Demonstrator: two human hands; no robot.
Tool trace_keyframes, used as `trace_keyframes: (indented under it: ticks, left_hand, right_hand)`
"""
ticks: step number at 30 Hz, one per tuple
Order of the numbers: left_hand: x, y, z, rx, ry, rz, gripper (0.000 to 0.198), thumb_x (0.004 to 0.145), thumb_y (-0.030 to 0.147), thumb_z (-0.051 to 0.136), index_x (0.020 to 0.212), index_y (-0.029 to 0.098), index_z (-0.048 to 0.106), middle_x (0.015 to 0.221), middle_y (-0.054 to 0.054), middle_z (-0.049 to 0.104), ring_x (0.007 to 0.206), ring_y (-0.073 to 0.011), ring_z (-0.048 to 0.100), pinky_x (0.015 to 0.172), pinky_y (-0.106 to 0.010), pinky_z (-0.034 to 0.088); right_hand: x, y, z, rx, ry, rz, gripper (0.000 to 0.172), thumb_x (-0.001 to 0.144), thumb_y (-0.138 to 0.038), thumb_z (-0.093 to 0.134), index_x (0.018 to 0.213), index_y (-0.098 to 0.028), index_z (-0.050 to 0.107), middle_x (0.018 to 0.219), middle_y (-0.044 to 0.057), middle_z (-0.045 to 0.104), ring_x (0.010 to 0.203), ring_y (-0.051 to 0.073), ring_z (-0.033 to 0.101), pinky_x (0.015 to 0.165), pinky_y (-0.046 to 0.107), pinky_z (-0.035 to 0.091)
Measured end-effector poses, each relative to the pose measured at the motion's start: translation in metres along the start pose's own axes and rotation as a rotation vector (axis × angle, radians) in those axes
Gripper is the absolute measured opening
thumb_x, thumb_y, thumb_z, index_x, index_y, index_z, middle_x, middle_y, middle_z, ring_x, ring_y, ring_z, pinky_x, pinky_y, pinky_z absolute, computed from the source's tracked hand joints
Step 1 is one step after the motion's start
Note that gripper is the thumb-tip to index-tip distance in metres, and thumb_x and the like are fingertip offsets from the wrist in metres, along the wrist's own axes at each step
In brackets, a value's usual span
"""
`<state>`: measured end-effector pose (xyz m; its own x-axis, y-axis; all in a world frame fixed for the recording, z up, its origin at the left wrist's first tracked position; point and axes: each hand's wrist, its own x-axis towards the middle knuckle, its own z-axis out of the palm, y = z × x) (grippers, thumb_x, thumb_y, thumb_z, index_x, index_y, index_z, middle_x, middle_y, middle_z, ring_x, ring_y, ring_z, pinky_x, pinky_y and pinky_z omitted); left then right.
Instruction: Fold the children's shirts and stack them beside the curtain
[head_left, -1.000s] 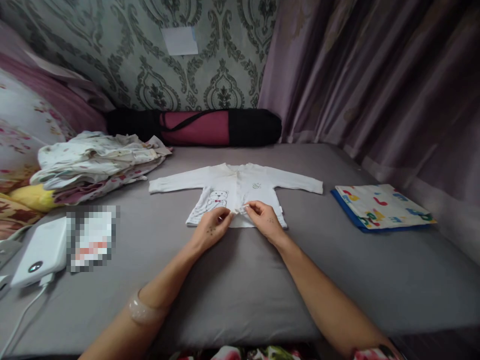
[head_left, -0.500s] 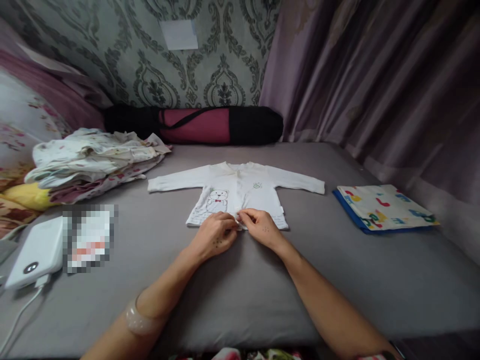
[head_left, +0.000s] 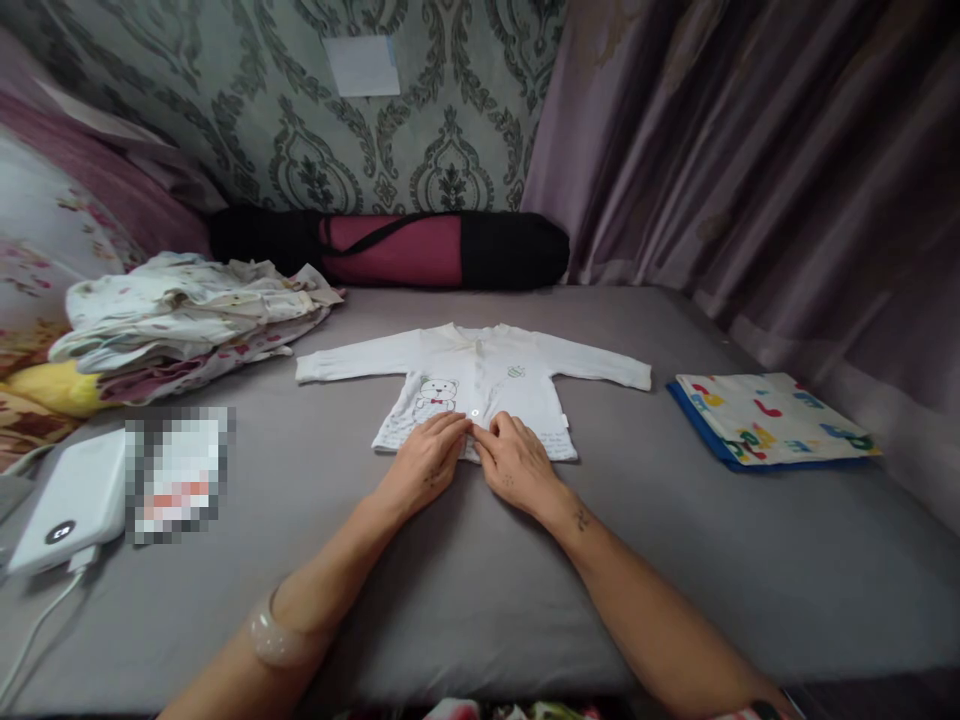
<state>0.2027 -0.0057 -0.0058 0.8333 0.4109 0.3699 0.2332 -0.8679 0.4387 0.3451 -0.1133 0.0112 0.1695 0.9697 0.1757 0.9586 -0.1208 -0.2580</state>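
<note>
White shirt (head_left: pixel 517 395) unfolded, flat beneath and beyond left hand (head_left: pixel 426 462) and right hand (head_left: pixel 519 462), sleeves (head_left: pixel 360 361) spread, front together down to the button (head_left: pixel 475 412) just past the fingertips (head_left: pixel 454 424); hands near-touching at the hem (head_left: pixel 556 457), can't tell if pinching cloth, nor if bottom fastened.

left hand (head_left: pixel 430 464), right hand (head_left: pixel 517 464) on shirt (head_left: pixel 478 385)

Soft, rather dim light; the shirt (head_left: pixel 474 375) reads pale and fairly sharp. Right of it, the curtain (head_left: pixel 697 150) darkens nearly to black, stretched towards the edge; left of it, 1 item (head_left: pixel 184 470) is coarsely pixelated.
</note>
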Motion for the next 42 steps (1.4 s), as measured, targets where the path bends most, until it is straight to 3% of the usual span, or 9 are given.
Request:
trace_keyframes:
  ticks: [8, 14, 22, 27, 30, 32, 35, 38, 42]
  left_hand:
    - [-0.003, 0.008, 0.006, 0.1, -0.187, -0.098, 0.043, 0.099, 0.035, 0.033, 0.137, 0.022, 0.048, 0.145, -0.007, 0.047, 0.139, -0.0264, 0.033, 0.112, -0.051, 0.029]
    - [-0.004, 0.01, 0.006, 0.125, -0.222, -0.131, 0.046, 0.096, 0.039, 0.04, 0.138, 0.023, 0.047, 0.147, -0.009, 0.043, 0.141, -0.0284, 0.03, 0.113, -0.056, 0.023]
    - [-0.004, 0.006, 0.009, 0.115, -0.23, -0.145, 0.045, 0.095, 0.039, 0.041, 0.137, 0.025, 0.048, 0.147, -0.011, 0.044, 0.14, -0.0304, 0.031, 0.11, -0.063, 0.021]
    - [-0.004, 0.001, 0.014, 0.151, -0.175, -0.106, 0.043, 0.094, 0.039, 0.043, 0.134, 0.025, 0.051, 0.143, -0.011, 0.049, 0.136, -0.0312, 0.037, 0.108, -0.062, 0.024]
    - [-0.006, -0.001, 0.018, 0.173, -0.125, -0.072, 0.042, 0.094, 0.039, 0.042, 0.133, 0.027, 0.053, 0.141, -0.01, 0.051, 0.134, -0.0295, 0.04, 0.108, -0.058, 0.027]
    - [-0.007, -0.002, 0.02, 0.194, -0.115, -0.061, 0.042, 0.095, 0.039, 0.04, 0.132, 0.026, 0.053, 0.141, -0.009, 0.051, 0.134, -0.029, 0.04, 0.108, -0.056, 0.029]
    - [-0.008, -0.004, 0.024, 0.229, -0.105, -0.052, 0.043, 0.095, 0.037, 0.038, 0.132, 0.025, 0.054, 0.141, -0.009, 0.051, 0.135, -0.0291, 0.039, 0.107, -0.054, 0.03]
    - [-0.009, -0.005, 0.028, 0.254, -0.103, -0.046, 0.043, 0.096, 0.037, 0.035, 0.133, 0.025, 0.053, 0.142, -0.008, 0.05, 0.135, -0.0287, 0.039, 0.107, -0.053, 0.032]
    - [-0.009, -0.006, 0.029, 0.268, -0.092, -0.045, 0.042, 0.097, 0.036, 0.034, 0.133, 0.027, 0.054, 0.141, -0.006, 0.051, 0.134, -0.0278, 0.041, 0.105, -0.052, 0.034]
  right_hand:
    - [0.004, 0.017, -0.005, 0.124, 0.033, 0.077, 0.032, 0.096, -0.024, 0.04, 0.115, -0.021, 0.065, 0.109, 0.009, 0.064, 0.105, 0.02, 0.055, 0.093, 0.031, 0.04]
    - [0.003, 0.03, 0.012, -0.008, 0.036, 0.284, 0.061, 0.097, -0.04, 0.035, 0.147, -0.005, 0.03, 0.156, 0.018, 0.021, 0.145, 0.03, 0.014, 0.115, 0.049, 0.009]
    - [0.003, 0.03, 0.015, -0.002, -0.084, 0.329, 0.068, 0.097, -0.048, 0.028, 0.149, -0.004, 0.025, 0.157, 0.019, 0.015, 0.145, 0.031, 0.008, 0.115, 0.052, 0.004]
    - [0.009, 0.036, 0.004, 0.024, -0.139, 0.334, 0.068, 0.094, -0.048, 0.037, 0.148, -0.006, 0.03, 0.156, 0.021, 0.018, 0.145, 0.033, 0.013, 0.115, 0.051, 0.01]
    - [0.022, 0.059, -0.011, 0.148, -0.179, 0.269, 0.052, 0.086, -0.042, 0.055, 0.13, -0.015, 0.057, 0.143, 0.016, 0.047, 0.132, 0.031, 0.041, 0.107, 0.044, 0.031]
    - [0.033, 0.083, -0.022, 0.333, -0.126, 0.279, 0.032, 0.085, -0.036, 0.054, 0.107, -0.018, 0.07, 0.115, 0.008, 0.069, 0.109, 0.024, 0.06, 0.093, 0.033, 0.044]
    - [0.044, 0.127, -0.039, 0.507, 0.19, 0.527, 0.026, 0.085, -0.031, 0.051, 0.09, -0.019, 0.073, 0.089, 0.001, 0.074, 0.088, 0.018, 0.066, 0.077, 0.023, 0.048]
    - [0.048, 0.167, -0.055, 0.455, 0.437, 0.814, 0.03, 0.084, -0.027, 0.048, 0.099, -0.018, 0.073, 0.096, 0.005, 0.073, 0.092, 0.019, 0.065, 0.079, 0.025, 0.047]
    - [0.046, 0.204, -0.071, 0.356, 0.524, 1.047, 0.039, 0.08, -0.019, 0.044, 0.111, -0.017, 0.069, 0.107, 0.012, 0.07, 0.099, 0.024, 0.063, 0.084, 0.032, 0.047]
